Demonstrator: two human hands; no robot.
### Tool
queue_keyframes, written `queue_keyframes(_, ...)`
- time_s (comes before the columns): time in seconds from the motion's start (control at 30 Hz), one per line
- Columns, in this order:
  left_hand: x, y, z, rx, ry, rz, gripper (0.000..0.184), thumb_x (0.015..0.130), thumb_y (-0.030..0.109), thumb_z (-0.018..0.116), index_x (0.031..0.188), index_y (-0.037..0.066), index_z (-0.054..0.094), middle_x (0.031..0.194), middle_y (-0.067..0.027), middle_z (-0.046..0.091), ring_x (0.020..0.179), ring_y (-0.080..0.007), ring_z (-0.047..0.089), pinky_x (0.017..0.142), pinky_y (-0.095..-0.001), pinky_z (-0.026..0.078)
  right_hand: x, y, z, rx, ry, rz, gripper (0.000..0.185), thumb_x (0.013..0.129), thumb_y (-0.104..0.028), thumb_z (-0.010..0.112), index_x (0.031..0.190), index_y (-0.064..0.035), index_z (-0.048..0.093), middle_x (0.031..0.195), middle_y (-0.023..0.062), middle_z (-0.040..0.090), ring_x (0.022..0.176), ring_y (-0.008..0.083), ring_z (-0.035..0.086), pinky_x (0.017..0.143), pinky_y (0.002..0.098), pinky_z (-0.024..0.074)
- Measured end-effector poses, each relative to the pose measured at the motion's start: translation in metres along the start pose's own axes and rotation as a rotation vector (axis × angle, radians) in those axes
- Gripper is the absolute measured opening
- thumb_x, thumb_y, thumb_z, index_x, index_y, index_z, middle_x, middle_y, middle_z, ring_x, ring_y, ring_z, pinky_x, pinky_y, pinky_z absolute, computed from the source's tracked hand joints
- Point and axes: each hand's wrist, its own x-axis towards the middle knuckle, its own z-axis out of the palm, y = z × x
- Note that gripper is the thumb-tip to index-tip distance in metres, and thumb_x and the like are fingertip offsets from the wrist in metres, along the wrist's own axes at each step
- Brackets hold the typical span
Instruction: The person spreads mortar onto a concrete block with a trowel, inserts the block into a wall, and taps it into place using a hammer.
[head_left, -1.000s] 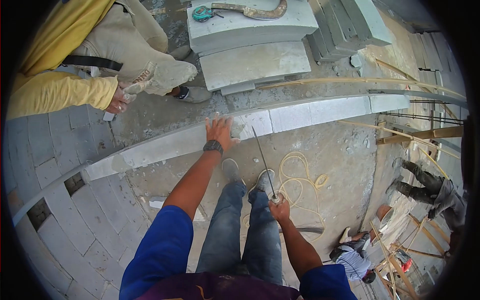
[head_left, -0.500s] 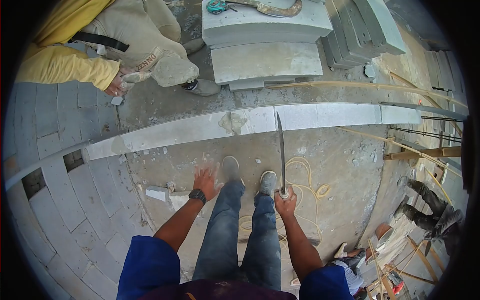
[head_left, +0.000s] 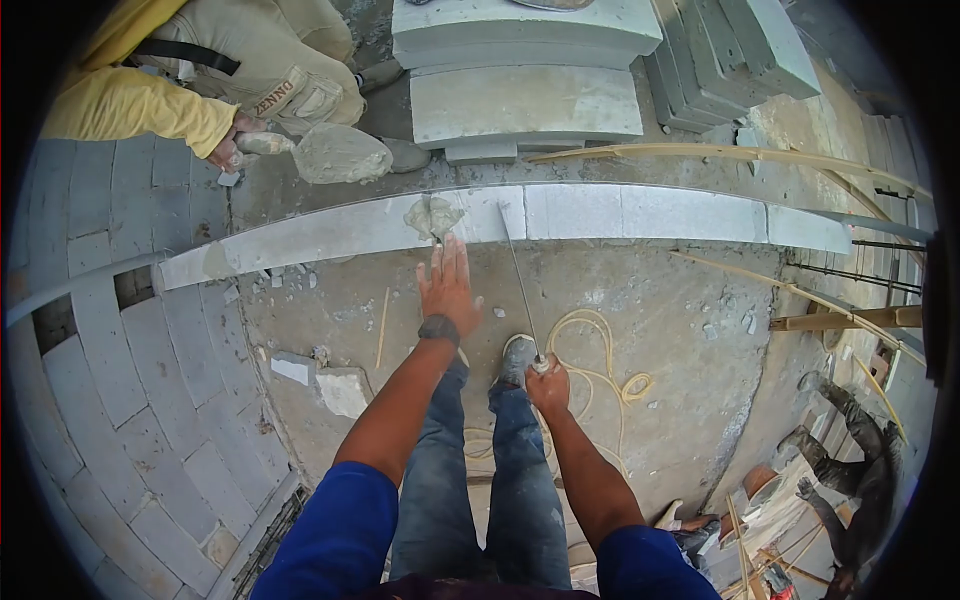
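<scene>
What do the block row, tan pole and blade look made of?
Block row: probably lightweight concrete, matt, from its pale, chalky faces.
Tan pole: wood or bamboo, dull; the long, slender bend leaves both open.
Blade: likely metal, being thin and straight; finish unclear.

- I'm on a building site, on a rough, rubble-strewn floor (head_left: 680,320).
- A curved row of pale blocks (head_left: 350,228) crosses it in front of me, with a mortar patch (head_left: 433,216) on top.
- More blocks (head_left: 525,102) stand stacked beyond.
- Wooden poles (head_left: 720,153) and dark metal bars (head_left: 858,276) lie to my right.
- Across from me, a person in yellow sleeves (head_left: 150,105) holds a caked tool (head_left: 343,154).
</scene>
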Motion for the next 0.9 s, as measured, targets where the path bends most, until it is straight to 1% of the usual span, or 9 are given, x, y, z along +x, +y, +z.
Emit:
queue_keyframes(0.13,0.001,-0.005,-0.006,0.032,-0.058,-0.016,0.117,0.073,0.031,0.079,0.161,0.009,0.004,0.167,-0.0125,0.007,0.148,-0.0341,0.024,0.118,-0.0575,0.020,-0.004,-0.023,-0.018,0.252,-0.005,0.007,0.022,0.082,-0.017,0.067,0.092,0.0004,0.057,0.078,0.0241,0.065,0.074,0.0431,0.067,0.067,0.0449,0.0521)
queue_keyframes(0.33,0.004,0.001,-0.033,0.023,-0.234,-0.057,0.118,0.072,0.030,0.082,0.161,0.010,0.006,0.168,-0.0083,0.003,0.132,-0.0320,0.049,0.112,-0.0579,0.032,0.020,0.009,-0.013,-0.170,0.008,-0.062,0.024,0.081,-0.016,0.069,0.093,0.0000,0.057,0.077,0.0226,0.065,0.073,0.0408,0.068,0.067,0.0436,0.0520)
queue_keyframes(0.43,0.006,-0.008,-0.020,-0.016,-0.167,-0.013,0.120,0.071,0.030,0.083,0.161,0.011,0.005,0.168,-0.0080,-0.001,0.128,-0.0328,0.054,0.109,-0.0575,0.037,0.005,-0.019,-0.045,0.070,-0.023,-0.021,0.020,0.081,-0.011,0.070,0.092,-0.0019,0.056,0.072,0.0144,0.063,0.066,0.0302,0.065,0.062,0.0386,0.0500)
queue_keyframes(0.53,0.007,0.004,-0.056,-0.090,-0.382,-0.101,0.122,0.075,0.037,0.079,0.160,0.012,-0.004,0.168,-0.0099,0.000,0.133,-0.0351,0.050,0.111,-0.0553,0.037,0.000,-0.040,-0.076,0.439,0.013,-0.035,0.020,0.079,-0.014,0.069,0.087,-0.0011,0.056,0.072,0.0118,0.062,0.064,0.0278,0.063,0.064,0.0393,0.0493)
queue_keyframes(0.63,-0.004,-0.002,-0.068,-0.125,-0.408,-0.074,0.120,0.076,0.039,0.078,0.160,0.012,-0.004,0.168,-0.0116,0.004,0.133,-0.0378,0.049,0.110,-0.0489,0.041,0.003,-0.081,-0.127,0.354,0.196,-0.232,0.020,0.080,-0.014,0.068,0.083,-0.0021,0.053,0.066,0.0068,0.057,0.060,0.0184,0.056,0.060,0.0367,0.0461)
queue_keyframes(0.7,-0.042,-0.013,-0.057,-0.116,-0.277,0.008,0.118,0.078,0.040,0.076,0.160,0.011,-0.004,0.167,-0.0135,0.009,0.134,-0.0380,0.048,0.111,-0.0442,0.042,-0.001,-0.085,-0.147,0.445,0.172,-0.200,0.021,0.080,-0.015,0.069,0.082,-0.0024,0.051,0.065,0.0069,0.056,0.060,0.0189,0.056,0.059,0.0375,0.0453)
queue_keyframes(0.77,-0.099,-0.025,-0.054,-0.233,-0.359,-0.008,0.116,0.080,0.041,0.075,0.160,0.011,-0.002,0.167,-0.0157,0.009,0.137,-0.0373,0.045,0.113,-0.0445,0.040,-0.021,-0.068,-0.162,0.356,0.167,-0.133,0.021,0.079,-0.014,0.069,0.083,-0.0014,0.054,0.069,0.0103,0.059,0.062,0.0216,0.058,0.061,0.0390,0.0464)
queue_keyframes(0.83,-0.174,-0.043,-0.025,-0.396,-0.263,-0.090,0.109,0.081,0.035,0.077,0.159,0.006,0.007,0.164,-0.0189,0.020,0.141,-0.0364,0.041,0.116,-0.0416,0.035,-0.052,-0.030,-0.166,0.249,0.184,-0.110,0.019,0.081,-0.014,0.071,0.082,-0.0042,0.055,0.067,0.0008,0.054,0.063,0.0118,0.051,0.059,0.0333,0.0446)
queue_keyframes(0.9,-0.254,-0.068,-0.016,-0.578,-0.261,-0.257,0.110,0.080,0.037,0.078,0.158,0.002,0.009,0.161,-0.0228,0.026,0.144,-0.0361,0.036,0.118,-0.0398,0.032,-0.087,0.048,-0.162,0.120,0.148,-0.046,0.020,0.080,-0.015,0.071,0.088,-0.0011,0.060,0.072,0.0080,0.062,0.066,0.0196,0.060,0.063,0.0368,0.0485)
